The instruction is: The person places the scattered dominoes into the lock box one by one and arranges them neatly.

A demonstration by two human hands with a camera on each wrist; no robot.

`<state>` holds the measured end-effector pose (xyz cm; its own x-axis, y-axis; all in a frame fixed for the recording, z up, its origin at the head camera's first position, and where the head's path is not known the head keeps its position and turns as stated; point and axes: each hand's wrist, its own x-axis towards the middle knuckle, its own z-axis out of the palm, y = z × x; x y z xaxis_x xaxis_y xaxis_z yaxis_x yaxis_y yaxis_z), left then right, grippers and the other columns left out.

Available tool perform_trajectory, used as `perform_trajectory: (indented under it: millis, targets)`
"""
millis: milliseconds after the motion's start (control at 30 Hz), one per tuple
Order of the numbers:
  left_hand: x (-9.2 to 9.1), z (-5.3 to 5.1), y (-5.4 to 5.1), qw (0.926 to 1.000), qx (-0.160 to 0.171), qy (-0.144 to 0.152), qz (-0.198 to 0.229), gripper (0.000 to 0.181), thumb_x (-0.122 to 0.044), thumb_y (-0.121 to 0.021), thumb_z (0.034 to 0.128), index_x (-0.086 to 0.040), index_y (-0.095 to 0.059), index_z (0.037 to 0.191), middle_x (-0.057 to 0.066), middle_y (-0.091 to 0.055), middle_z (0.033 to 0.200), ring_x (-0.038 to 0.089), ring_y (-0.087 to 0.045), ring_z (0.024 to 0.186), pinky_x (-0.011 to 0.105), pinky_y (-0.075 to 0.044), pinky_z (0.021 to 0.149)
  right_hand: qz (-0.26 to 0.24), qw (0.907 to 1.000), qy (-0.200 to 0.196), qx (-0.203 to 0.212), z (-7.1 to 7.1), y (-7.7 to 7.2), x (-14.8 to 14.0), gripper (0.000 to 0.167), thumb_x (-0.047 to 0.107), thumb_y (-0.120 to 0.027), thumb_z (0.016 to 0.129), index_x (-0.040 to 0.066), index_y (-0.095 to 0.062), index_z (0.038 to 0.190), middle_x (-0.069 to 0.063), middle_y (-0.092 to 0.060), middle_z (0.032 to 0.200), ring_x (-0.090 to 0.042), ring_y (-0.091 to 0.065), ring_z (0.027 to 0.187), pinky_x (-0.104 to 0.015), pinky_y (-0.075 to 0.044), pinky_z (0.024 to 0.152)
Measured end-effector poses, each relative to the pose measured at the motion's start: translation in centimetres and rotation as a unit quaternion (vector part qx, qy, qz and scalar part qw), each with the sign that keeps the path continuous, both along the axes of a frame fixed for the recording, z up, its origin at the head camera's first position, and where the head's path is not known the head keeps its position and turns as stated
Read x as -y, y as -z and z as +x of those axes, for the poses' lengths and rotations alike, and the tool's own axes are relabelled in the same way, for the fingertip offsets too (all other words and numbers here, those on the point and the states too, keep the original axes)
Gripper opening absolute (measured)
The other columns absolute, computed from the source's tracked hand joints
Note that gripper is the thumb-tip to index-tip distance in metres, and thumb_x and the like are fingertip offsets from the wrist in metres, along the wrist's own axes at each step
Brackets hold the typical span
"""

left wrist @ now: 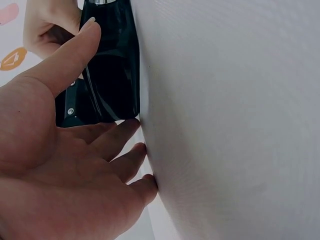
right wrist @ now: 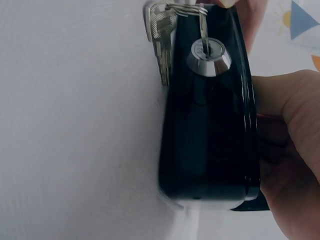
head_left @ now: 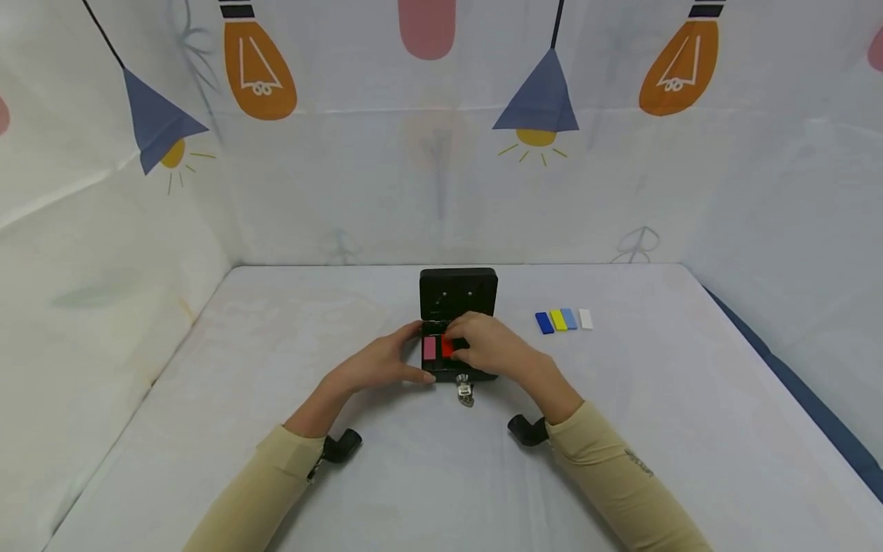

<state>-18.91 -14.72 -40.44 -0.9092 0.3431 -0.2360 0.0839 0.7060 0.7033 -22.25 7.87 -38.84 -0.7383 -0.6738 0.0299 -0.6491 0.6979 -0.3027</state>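
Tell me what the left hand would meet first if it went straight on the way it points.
The left hand would most likely meet the left side of the open black box first; it looks right up against it, though exact contact is hard to judge.

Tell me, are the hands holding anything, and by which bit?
The right hand seems to pinch the red block near its right side; the left hand rests against the left side of the black box.

And there's the white table [head_left: 441, 491] across the lower frame, open black box [head_left: 448, 295] near the middle, right of centre a dark-blue tile [head_left: 544, 323], yellow one [head_left: 558, 320], light-blue one [head_left: 569, 319], white one [head_left: 585, 319]!
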Motion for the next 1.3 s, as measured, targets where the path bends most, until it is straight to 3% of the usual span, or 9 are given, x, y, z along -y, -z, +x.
perform_trajectory:
  millis: [700,1000,1300]
  targets:
    - [0.0,0.0,-0.3,0.9999,0.0,0.001,-0.01,0.105,-0.048,-0.082,0.0773,-0.026,-0.021,0.16,0.001,-0.028,0.164,0.026,-0.031,0.15,0.051,-0.036,0.115,0.02,0.9997,0.007,-0.014,0.2,0.8,1.3,0.021,0.015,-0.071,0.091,0.011,-0.074,0.112,-0.003,-0.071,0.119,-0.019,-0.061,0.113,-0.036,-0.053,0.098]
    - [0.0,0.1,-0.3,1.0,0.0,0.003,-0.006,0.105,-0.049,-0.082,0.0778,-0.025,-0.02,0.16,0.003,-0.029,0.164,0.028,-0.033,0.149,0.052,-0.037,0.114,0.044,0.9986,0.023,-0.016,0.4,0.6,1.6,0.022,0.017,-0.069,0.093,0.013,-0.074,0.114,-0.003,-0.069,0.126,-0.02,-0.06,0.118,-0.037,-0.052,0.102]
    - [0.1,0.1,-0.4,1.0,0.0,0.001,-0.004,0.105,-0.047,-0.082,0.0777,-0.025,-0.021,0.16,0.002,-0.028,0.164,0.026,-0.031,0.15,0.051,-0.036,0.115,0.03,0.9993,0.019,-0.012,0.5,0.4,1.1,0.026,0.018,-0.07,0.092,0.012,-0.073,0.117,-0.004,-0.068,0.128,-0.022,-0.06,0.122,-0.039,-0.05,0.105]
